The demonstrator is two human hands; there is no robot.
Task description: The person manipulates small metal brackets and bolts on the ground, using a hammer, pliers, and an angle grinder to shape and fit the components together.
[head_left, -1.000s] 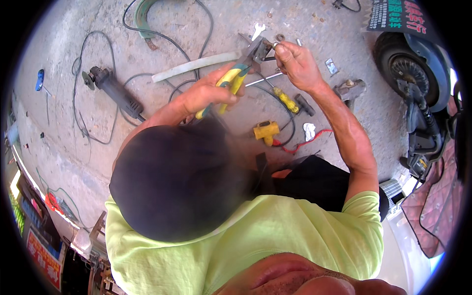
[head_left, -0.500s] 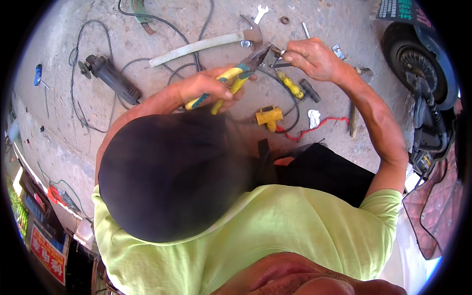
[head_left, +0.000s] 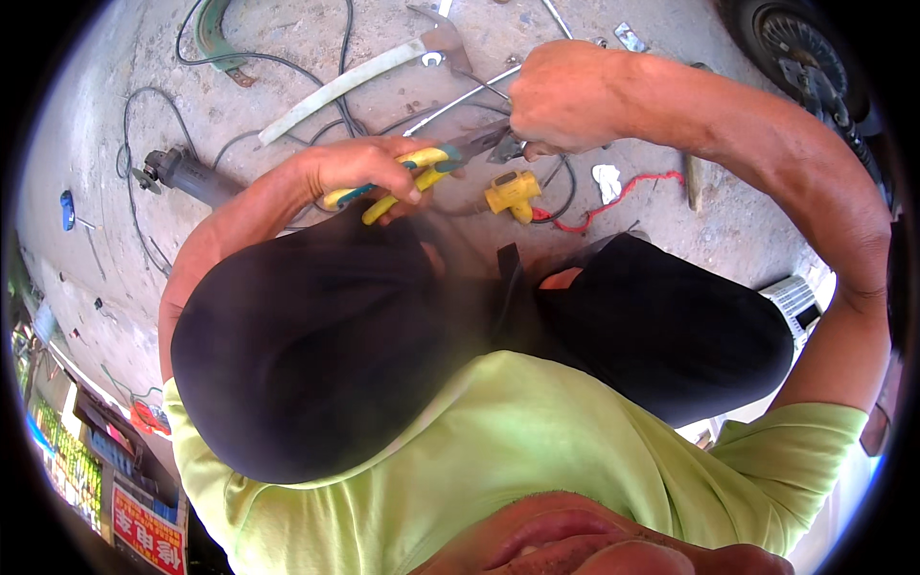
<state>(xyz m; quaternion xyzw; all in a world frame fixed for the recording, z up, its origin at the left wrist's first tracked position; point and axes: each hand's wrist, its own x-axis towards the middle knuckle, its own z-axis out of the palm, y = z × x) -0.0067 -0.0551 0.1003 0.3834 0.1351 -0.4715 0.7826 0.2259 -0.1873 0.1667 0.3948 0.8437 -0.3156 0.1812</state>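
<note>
Gripping yellow-and-teal-handled pliers (head_left: 436, 158), your left hand (head_left: 369, 171) has its fingers wrapped about the handles, thumb along the top. Pliers held above the concrete floor (head_left: 297, 48), nose pointing right toward your right hand (head_left: 565, 101). That hand is curled, back of the hand up; a small dark metal piece (head_left: 505, 147) shows just beside it, at the pliers' nose. Whether your right fingers pinch the piece, I cannot tell; their tips are hidden.

Beyond the pliers: thin metal rod (head_left: 458, 103) at a slant, then a hammer (head_left: 340, 91) with pale handle, head to the far side. Angle grinder (head_left: 192, 176) at left, partly behind your left forearm. Nearer you, right of the pliers: yellow plastic fitting (head_left: 513, 195), red cord (head_left: 623, 192), crumpled white paper (head_left: 606, 182) between hand and cord.
</note>
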